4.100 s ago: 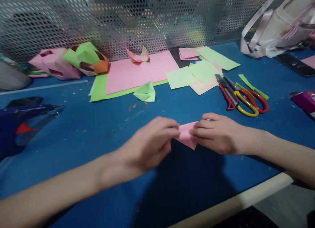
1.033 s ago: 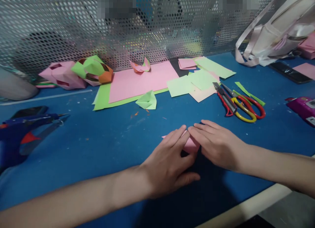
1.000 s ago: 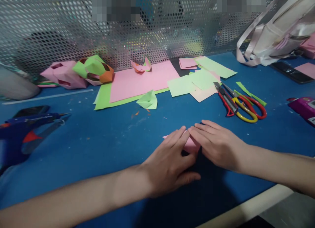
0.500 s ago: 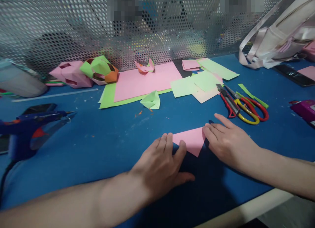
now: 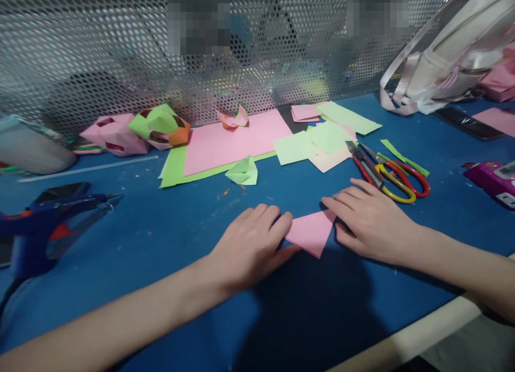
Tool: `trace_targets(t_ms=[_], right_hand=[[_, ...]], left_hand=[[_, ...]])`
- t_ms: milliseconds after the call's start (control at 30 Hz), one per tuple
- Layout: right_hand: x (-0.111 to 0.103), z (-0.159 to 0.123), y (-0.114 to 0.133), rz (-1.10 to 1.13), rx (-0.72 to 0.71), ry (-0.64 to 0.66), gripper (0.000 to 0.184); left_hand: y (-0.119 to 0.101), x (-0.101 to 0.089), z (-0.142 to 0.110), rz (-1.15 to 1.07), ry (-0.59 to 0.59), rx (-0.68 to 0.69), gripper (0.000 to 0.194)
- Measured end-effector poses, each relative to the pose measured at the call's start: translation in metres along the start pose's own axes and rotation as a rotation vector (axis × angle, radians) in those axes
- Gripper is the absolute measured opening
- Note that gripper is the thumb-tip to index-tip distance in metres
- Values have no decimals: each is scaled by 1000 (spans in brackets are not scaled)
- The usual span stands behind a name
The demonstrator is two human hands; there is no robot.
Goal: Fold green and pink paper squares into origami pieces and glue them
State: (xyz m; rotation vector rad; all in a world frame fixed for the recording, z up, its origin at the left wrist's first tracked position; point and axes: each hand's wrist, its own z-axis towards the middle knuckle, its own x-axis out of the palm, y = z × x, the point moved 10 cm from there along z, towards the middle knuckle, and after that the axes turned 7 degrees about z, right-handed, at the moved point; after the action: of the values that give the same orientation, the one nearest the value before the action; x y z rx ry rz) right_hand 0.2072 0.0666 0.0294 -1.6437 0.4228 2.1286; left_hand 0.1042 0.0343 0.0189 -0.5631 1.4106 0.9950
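A pink sheet of paper, folded into a triangle with its point toward me, lies on the blue table. At its left corner my left hand is closed, the thumb along the near edge and the fingers bent over the top. My right hand grips the right corner, and its fingertips partly hide that end. Just beyond my right hand are a red utility knife and scissors with red and yellow handles. A folded light green paper piece sits farther off, beyond my left hand.
A blue glue gun rests at the left. Folded paper models, a large pink sheet and green paper pieces lie along a perforated metal screen. At the right are a phone, a purple device and a white bag.
My left thumb has moved up to the paper's near edge, and my left fingers have bent closer to its corner. My right fingers have shifted slightly over the right corner. The view has tilted a little.
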Motion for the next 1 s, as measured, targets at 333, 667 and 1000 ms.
trace_targets(t_ms=[333,667,1000], right_hand=[[11,10,8,316,-48,-49,41],[13,9,31,144,-249,-111,35],[-5,6,5,144,-149,-195,24]], left_hand=[[-4,-12,6,-151,-273,83,24],[-10,-4,5,-192,-229,163,24],[1,-2,4,-139,-247,89,18]])
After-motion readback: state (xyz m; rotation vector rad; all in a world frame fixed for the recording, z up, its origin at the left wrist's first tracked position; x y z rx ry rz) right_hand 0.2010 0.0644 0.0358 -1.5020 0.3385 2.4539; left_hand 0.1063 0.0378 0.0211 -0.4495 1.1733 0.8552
